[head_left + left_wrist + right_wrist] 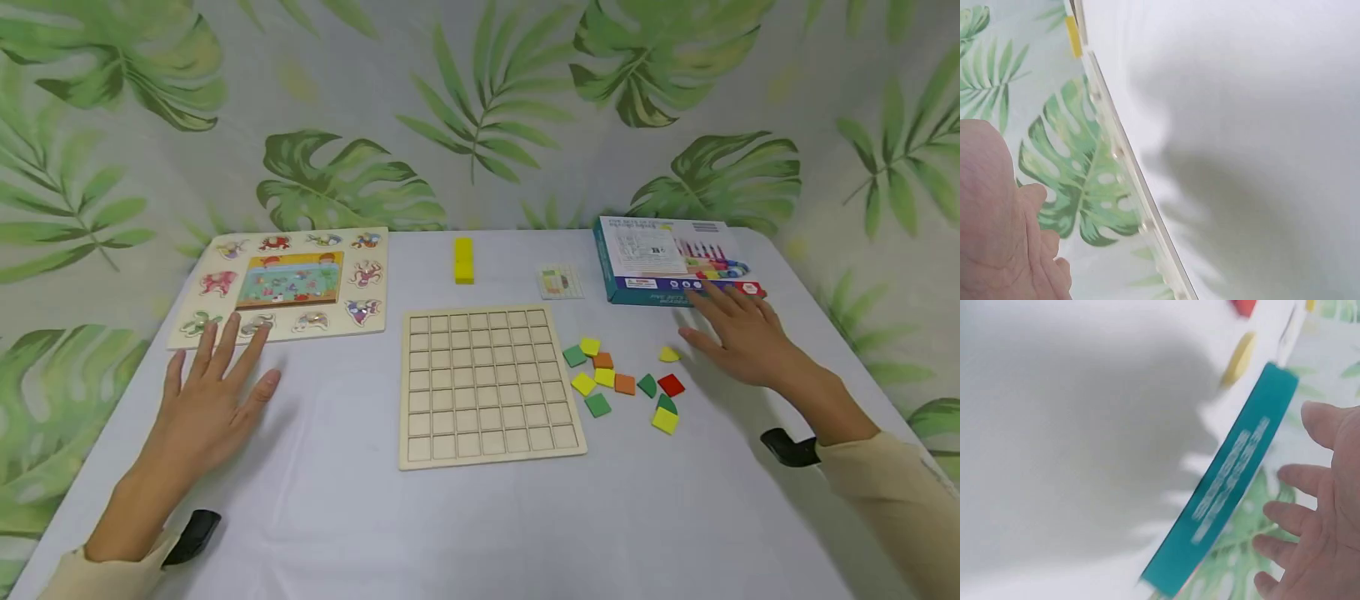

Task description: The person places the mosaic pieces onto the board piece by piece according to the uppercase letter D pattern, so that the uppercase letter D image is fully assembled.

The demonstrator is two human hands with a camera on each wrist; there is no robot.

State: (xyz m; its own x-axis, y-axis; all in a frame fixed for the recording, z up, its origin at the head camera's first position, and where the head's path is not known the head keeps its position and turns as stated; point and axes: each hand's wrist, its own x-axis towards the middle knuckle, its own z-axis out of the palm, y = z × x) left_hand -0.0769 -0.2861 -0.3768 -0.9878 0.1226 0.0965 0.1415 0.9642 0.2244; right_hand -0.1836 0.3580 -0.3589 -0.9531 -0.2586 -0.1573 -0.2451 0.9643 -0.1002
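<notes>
My left hand (202,412) is spread over the left side of the table, its fingertips overlapping the near edge of a wooden peg puzzle board (367,327) in the head view. Nothing is held in it. On the right, my right hand (750,337) has its fingers extended, holding nothing, with the fingertips by the near edge of a flat teal and purple box (652,283). That box's teal side (1222,481) fills the middle of the right wrist view, beside the fingers. Between the hands lies a wooden grid board (480,387) with bare square cells.
Right of the grid board are scattered several yellow, green, orange and red tiles (625,384), some with a rounded edge. A yellow block (464,261) and a small patterned card (559,282) lie behind the board. A leaf-print cloth (480,100) hangs behind the white table.
</notes>
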